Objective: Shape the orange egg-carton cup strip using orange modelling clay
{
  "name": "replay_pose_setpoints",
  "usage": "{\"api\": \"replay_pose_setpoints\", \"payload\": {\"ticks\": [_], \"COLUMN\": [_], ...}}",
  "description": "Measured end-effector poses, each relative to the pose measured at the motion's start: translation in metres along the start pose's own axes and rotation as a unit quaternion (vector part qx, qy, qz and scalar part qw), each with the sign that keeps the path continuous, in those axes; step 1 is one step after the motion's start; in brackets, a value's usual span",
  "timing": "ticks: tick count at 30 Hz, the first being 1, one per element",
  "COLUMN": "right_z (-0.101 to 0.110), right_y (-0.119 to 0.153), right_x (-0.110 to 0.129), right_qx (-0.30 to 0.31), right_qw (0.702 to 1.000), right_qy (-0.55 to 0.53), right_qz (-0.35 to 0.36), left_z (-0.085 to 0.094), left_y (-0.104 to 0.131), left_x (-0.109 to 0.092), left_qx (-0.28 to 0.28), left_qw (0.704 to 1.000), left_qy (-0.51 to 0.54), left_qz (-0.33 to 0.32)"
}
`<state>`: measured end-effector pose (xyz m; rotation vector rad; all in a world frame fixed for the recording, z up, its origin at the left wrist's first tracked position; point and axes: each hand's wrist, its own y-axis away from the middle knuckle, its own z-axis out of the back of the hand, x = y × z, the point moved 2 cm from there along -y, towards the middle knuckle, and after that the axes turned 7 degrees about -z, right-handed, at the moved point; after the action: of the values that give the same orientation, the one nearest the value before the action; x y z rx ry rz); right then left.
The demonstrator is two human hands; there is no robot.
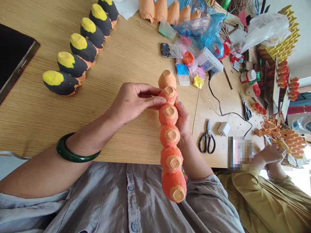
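A strip of egg-carton cups point(171, 136) points away from me, held up over the table. Bright orange-red, clay-like covering lies on the sides of most cups; their tips and the farthest cup show bare pale orange. My left hand point(136, 102) pinches the strip near its far end, thumb on the second cup and the other fingers partly hidden behind. From the other side, my right hand point(182, 118) grips it, with its fingers mostly hidden beneath. Just beyond the strip lie an orange clay lump point(188, 58), a blue clay packet point(182, 70) and a yellow clay packet point(198, 79).
Black-and-yellow carton strip point(84, 42) stands at the left, near a dark tablet point(14, 58). A power strip point(209, 60), blue plastic bag point(201, 29), black-handled scissors point(207, 139) and white adapter point(224, 128) lie around. Another person's hands point(270, 155) work at the right.
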<state>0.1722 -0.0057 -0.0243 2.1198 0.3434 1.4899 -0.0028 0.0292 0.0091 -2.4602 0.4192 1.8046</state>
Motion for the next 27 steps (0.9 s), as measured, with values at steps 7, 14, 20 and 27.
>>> {"api": "replay_pose_setpoints", "payload": {"ticks": [7, 14, 20, 27], "right_z": [0.002, 0.009, 0.005, -0.004], "right_y": [-0.002, -0.007, -0.005, 0.002], "right_x": [0.0, -0.001, 0.002, 0.002], "right_qx": [0.009, 0.013, -0.013, 0.031], "right_qw": [0.999, 1.0, 1.0, 0.998], "right_qy": [0.027, -0.007, -0.001, -0.015], "right_qz": [0.017, 0.023, 0.01, 0.051], "left_z": [0.0, 0.001, 0.001, 0.008], "left_y": [-0.002, -0.003, -0.005, -0.003], "left_x": [0.002, 0.012, 0.011, 0.005], "left_qx": [0.002, -0.005, 0.029, 0.013], "left_qw": [0.999, 0.999, 0.998, 0.998], "left_qy": [0.034, 0.039, 0.056, -0.041], "left_qz": [0.024, -0.004, -0.015, -0.036]}}
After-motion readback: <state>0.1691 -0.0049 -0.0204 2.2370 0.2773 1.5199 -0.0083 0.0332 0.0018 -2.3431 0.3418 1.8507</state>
